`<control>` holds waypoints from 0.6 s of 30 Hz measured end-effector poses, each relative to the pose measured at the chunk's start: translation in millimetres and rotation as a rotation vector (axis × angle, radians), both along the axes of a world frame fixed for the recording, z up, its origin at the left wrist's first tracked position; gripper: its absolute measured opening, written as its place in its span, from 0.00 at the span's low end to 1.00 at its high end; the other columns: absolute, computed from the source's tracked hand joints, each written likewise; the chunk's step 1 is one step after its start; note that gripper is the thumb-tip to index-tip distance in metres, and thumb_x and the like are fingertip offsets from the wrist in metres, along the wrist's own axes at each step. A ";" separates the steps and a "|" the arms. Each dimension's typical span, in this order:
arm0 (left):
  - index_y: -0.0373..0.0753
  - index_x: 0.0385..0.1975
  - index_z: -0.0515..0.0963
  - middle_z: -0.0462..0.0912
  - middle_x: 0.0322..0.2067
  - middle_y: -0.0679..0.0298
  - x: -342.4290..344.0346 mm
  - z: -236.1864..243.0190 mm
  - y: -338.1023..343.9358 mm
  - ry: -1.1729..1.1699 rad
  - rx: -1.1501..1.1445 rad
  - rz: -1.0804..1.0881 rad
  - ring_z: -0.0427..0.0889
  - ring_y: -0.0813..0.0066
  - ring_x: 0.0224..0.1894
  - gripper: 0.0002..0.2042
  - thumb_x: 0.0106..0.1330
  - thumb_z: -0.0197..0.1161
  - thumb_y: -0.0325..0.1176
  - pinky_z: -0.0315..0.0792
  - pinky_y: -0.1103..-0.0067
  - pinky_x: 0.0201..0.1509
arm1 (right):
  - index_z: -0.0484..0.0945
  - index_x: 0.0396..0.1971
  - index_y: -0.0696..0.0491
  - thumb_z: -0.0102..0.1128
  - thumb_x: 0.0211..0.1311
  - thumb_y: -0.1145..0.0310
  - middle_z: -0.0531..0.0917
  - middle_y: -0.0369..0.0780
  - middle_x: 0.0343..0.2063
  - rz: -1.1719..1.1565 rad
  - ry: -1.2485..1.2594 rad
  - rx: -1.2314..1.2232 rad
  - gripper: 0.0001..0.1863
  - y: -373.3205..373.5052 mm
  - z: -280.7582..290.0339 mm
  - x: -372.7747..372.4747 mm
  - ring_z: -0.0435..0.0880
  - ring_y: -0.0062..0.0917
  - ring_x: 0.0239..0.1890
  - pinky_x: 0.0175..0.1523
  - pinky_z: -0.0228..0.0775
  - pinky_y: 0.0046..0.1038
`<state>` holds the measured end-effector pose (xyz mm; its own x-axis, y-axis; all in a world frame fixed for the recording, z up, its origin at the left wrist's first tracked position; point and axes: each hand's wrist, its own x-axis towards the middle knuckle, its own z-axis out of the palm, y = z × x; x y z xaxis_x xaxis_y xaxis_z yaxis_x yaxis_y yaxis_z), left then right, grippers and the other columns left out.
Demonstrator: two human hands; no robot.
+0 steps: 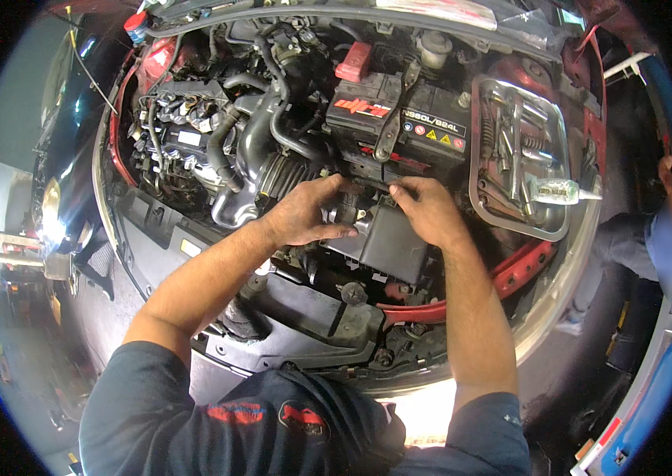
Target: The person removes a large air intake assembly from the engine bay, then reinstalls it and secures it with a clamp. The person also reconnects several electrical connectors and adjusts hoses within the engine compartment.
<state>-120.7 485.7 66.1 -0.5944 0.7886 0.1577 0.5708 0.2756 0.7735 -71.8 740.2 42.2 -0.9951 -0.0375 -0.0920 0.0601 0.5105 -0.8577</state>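
My left hand reaches in over the engine bay beside the ribbed air intake hose. Its thumb is spread well apart from the fingers, whose tips touch the left end of a dark, narrow piece in front of the battery. On the right end of that piece, my right hand has its fingers curled and pressed together. I cannot make out what kind of part it is. A black box-shaped cover sits just below the right hand. The fingertips are partly hidden.
A clear-rimmed metal tray with several sockets and wrenches rests right of the battery, a white tube across its edge. The engine lies left. The front panel runs along the near side. Another person stands at far right.
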 end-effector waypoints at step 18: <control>0.29 0.57 0.76 0.80 0.52 0.46 -26.3 41.6 -109.0 0.291 -0.193 1.318 0.80 0.57 0.53 0.30 0.64 0.68 0.50 0.72 0.70 0.58 | 0.85 0.41 0.59 0.62 0.65 0.58 0.85 0.55 0.38 -0.057 0.171 0.063 0.18 -1.9 -5.1 0.1 0.85 0.49 0.44 0.52 0.75 0.39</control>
<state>-147.0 376.8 107.7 -0.8807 -0.3099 0.3583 -0.0634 0.8266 0.5592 -71.7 738.3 37.1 -0.9967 0.0196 0.0787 -0.0540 0.5634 -0.8244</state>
